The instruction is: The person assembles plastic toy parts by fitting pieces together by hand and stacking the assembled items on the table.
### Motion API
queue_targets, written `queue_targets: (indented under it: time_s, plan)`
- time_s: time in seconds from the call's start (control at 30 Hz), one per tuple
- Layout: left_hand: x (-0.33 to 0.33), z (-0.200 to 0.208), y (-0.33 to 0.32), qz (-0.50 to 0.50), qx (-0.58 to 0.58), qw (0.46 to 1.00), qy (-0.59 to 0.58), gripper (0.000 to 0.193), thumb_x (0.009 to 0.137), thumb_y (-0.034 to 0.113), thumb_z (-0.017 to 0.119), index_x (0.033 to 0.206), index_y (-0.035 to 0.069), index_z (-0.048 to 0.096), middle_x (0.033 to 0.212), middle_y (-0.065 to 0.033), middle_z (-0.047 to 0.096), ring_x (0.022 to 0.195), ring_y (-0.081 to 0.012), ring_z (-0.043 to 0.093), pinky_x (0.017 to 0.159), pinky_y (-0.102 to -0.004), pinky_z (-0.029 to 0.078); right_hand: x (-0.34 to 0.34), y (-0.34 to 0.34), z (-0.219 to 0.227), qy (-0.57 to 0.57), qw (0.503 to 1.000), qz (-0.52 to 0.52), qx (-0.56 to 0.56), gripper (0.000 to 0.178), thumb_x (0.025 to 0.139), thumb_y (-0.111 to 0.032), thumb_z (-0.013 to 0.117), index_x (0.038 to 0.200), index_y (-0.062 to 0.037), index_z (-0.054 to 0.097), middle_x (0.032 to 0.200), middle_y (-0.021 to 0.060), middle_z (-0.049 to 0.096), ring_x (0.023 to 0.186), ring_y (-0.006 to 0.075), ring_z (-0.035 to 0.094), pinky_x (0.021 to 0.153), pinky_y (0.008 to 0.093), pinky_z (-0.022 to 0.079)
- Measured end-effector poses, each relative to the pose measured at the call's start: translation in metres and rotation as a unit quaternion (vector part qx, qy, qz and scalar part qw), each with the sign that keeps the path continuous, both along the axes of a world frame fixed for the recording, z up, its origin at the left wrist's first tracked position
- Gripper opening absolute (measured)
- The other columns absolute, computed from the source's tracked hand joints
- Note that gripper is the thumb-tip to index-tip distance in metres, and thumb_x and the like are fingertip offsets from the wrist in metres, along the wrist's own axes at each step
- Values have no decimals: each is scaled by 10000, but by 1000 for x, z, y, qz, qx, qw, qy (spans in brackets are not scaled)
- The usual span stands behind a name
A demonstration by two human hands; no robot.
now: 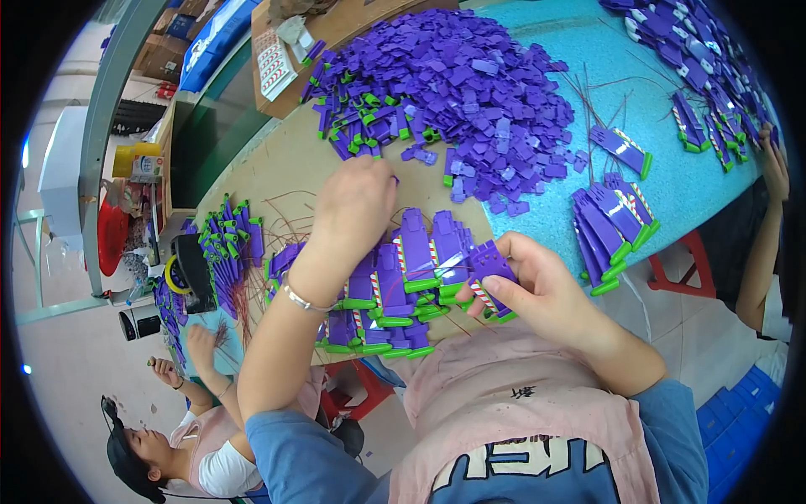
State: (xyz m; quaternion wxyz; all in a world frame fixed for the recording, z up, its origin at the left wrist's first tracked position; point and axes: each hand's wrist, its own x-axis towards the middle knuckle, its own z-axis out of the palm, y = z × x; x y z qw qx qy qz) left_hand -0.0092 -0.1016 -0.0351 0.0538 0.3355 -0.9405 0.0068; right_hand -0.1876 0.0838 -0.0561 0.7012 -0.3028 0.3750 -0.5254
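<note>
My right hand (pixel 537 286) grips a purple plastic piece (pixel 489 262) with a green end and a red-and-white striped strip, thumb on its face. Over the near edge of a big heap of purple plastic parts (pixel 470 92), my left hand (pixel 357 197) is curled, back upward. Its fingertips are mostly hidden; a bit of purple shows beside them, and what they hold cannot be made out. Between and below my hands, similar purple-and-green pieces (pixel 420 252) lie in overlapping rows, many with striped strips. Thin brownish wires (pixel 285 206) stick out around them.
More striped pieces (pixel 609 218) lie on the blue tabletop (pixel 537 223) at right. A co-worker's hand (pixel 774 164) is by a far-right pile. Another person (pixel 180 445) sits at lower left near a black tape dispenser (pixel 193 273). A cardboard box (pixel 277 71) stands behind the heap.
</note>
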Motion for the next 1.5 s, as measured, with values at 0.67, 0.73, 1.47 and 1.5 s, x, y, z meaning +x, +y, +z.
queue_targets:
  time_s: [0.67,0.73,1.47,1.5]
  plan:
    - [-29,20,116,37,224,894,387,145,778,27,734,876,23,628,906,-112,617,806,-244,575,697,-339,447,0,3,17,291,941,-92,-148,144,871,-38,598,988,36,639,764,161,639,642,218,639,576,322,484]
    - [-31,19,118,62,243,867,430,132,800,36,720,884,16,620,934,-121,615,816,-248,575,700,-337,450,0,3,14,319,928,-100,-165,135,863,-49,605,968,30,639,739,173,621,606,250,626,552,340,472]
    - [-2,8,51,63,102,985,122,74,845,71,633,899,20,629,827,-156,603,834,-345,582,734,-434,465,-115,32,12,673,713,-185,-67,407,762,6,708,1147,-13,578,1000,148,550,925,328,569,784,375,457]
    - [-5,3,39,49,89,985,139,81,830,67,642,899,27,630,825,-154,598,857,-347,581,750,-439,468,-120,35,7,675,718,-169,-29,453,750,24,714,1176,-20,568,1005,151,545,917,326,569,778,373,456]
